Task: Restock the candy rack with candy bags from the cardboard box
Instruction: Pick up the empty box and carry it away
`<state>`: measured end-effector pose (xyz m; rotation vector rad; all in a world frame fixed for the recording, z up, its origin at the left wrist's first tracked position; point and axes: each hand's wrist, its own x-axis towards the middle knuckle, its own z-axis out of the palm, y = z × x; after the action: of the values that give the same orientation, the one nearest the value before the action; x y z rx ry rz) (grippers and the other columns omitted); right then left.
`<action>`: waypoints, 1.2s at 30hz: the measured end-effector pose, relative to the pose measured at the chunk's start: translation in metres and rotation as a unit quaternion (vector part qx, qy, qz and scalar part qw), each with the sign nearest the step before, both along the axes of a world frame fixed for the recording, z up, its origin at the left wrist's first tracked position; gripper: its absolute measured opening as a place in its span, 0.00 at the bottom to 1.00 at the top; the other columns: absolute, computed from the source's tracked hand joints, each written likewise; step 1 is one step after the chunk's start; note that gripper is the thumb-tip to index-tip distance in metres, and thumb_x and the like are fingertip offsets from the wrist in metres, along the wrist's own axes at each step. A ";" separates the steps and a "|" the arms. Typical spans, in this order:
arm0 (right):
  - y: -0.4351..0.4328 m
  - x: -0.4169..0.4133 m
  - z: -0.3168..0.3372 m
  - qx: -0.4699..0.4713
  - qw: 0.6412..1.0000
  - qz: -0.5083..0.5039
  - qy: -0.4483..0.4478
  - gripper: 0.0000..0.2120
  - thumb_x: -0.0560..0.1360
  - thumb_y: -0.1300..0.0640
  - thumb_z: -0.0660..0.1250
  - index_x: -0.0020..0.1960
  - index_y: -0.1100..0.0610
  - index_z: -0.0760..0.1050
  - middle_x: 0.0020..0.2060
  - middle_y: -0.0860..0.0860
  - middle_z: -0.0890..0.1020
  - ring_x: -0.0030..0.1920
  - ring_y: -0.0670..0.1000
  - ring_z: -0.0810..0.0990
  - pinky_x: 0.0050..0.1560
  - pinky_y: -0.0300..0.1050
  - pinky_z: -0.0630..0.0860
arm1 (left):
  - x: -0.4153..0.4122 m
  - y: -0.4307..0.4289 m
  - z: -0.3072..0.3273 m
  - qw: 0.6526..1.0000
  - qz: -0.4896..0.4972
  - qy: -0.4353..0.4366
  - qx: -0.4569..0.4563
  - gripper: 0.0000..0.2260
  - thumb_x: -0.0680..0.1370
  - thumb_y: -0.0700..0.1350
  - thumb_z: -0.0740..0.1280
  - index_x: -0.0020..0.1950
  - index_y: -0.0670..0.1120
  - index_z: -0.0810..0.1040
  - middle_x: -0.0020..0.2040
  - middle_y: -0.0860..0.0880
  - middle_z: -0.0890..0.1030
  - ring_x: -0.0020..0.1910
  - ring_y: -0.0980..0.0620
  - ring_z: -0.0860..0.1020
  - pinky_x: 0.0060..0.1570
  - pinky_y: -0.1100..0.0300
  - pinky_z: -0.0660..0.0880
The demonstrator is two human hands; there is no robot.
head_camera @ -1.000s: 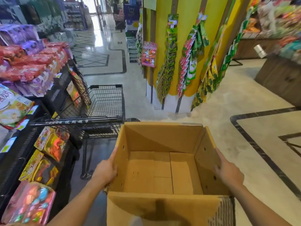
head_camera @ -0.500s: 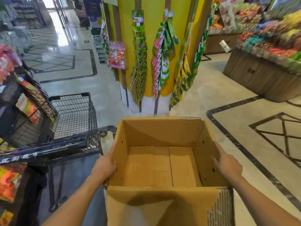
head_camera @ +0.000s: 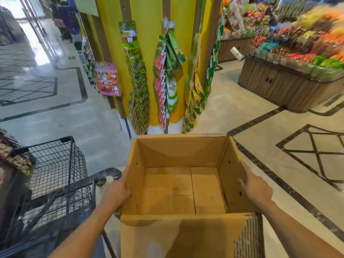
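The cardboard box point(head_camera: 186, 183) is held open-topped in front of the body, between both hands, and nothing is seen inside it; only the bare bottom flaps show. The left hand point(head_camera: 116, 194) is pressed flat on the box's left outer wall, fingers point(head_camera: 125, 174) together against the cardboard. The right hand point(head_camera: 256, 187) is laid on the box's right wall, fingers point(head_camera: 245, 169) slightly spread, clamped on the box. A wire shopping cart point(head_camera: 55, 174) stands just left of the box; a yellow pillar point(head_camera: 149, 53) hung with snack packs is beyond it. No candy rack is clearly seen. Restocking is judged finished or paused: the box is being carried off. Next, a spot to set down or refill the box is called for.
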<state>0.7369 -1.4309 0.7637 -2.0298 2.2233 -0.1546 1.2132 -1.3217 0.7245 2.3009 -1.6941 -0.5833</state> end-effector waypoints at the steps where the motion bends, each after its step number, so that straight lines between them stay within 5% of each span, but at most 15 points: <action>1: -0.011 0.000 0.000 0.000 1.000 -0.003 0.003 0.35 0.82 0.43 0.63 0.82 0.37 0.46 0.40 0.45 0.78 0.32 0.43 0.74 0.26 0.38 0.69 | 0.002 -0.015 -0.001 1.000 0.001 0.001 0.005 0.41 0.84 0.48 0.62 0.82 0.61 0.32 0.43 0.46 0.84 0.37 0.49 0.83 0.39 0.49 0.84; 12: -0.141 -0.043 -0.016 0.019 0.999 -0.047 -0.004 0.36 0.82 0.44 0.62 0.81 0.36 0.43 0.43 0.46 0.82 0.31 0.42 0.74 0.23 0.37 0.69 | -0.040 -0.187 -0.002 1.000 -0.019 -0.011 -0.011 0.38 0.85 0.50 0.60 0.82 0.66 0.35 0.61 0.42 0.83 0.51 0.45 0.84 0.51 0.51 0.82; 18: -0.228 -0.109 -0.020 0.018 0.997 -0.071 -0.017 0.35 0.83 0.43 0.61 0.82 0.38 0.44 0.43 0.45 0.79 0.33 0.45 0.75 0.26 0.37 0.70 | -0.098 -0.304 0.004 0.998 -0.052 -0.024 0.023 0.40 0.84 0.47 0.62 0.82 0.63 0.34 0.42 0.47 0.80 0.37 0.51 0.79 0.35 0.61 0.73; 26: -0.333 -0.209 -0.028 0.004 0.992 -0.122 -0.024 0.36 0.82 0.42 0.61 0.80 0.35 0.41 0.50 0.49 0.84 0.41 0.51 0.82 0.39 0.49 0.83 | -0.193 -0.446 0.009 0.995 -0.092 -0.018 0.019 0.39 0.85 0.47 0.61 0.82 0.65 0.35 0.51 0.42 0.84 0.39 0.50 0.78 0.38 0.59 0.73; 32: -0.394 -0.265 -0.027 -0.003 0.988 -0.153 -0.029 0.37 0.82 0.40 0.60 0.79 0.34 0.38 0.53 0.49 0.84 0.45 0.52 0.83 0.44 0.52 0.83 | -0.251 -0.541 0.013 0.990 -0.133 -0.041 0.012 0.39 0.85 0.47 0.61 0.81 0.61 0.32 0.40 0.45 0.78 0.31 0.53 0.73 0.27 0.62 0.67; 36: -0.437 -0.296 -0.031 -0.016 0.984 -0.174 -0.036 0.37 0.81 0.40 0.61 0.79 0.32 0.38 0.52 0.48 0.83 0.43 0.51 0.82 0.43 0.51 0.84 | -0.281 -0.613 0.000 0.987 -0.159 -0.023 0.007 0.40 0.84 0.48 0.63 0.83 0.61 0.35 0.37 0.46 0.79 0.32 0.50 0.77 0.30 0.57 0.70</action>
<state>0.4411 -1.8676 0.7325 -1.6010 2.5232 -0.2921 0.9326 -1.9345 0.7241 2.0787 -2.1052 -0.6068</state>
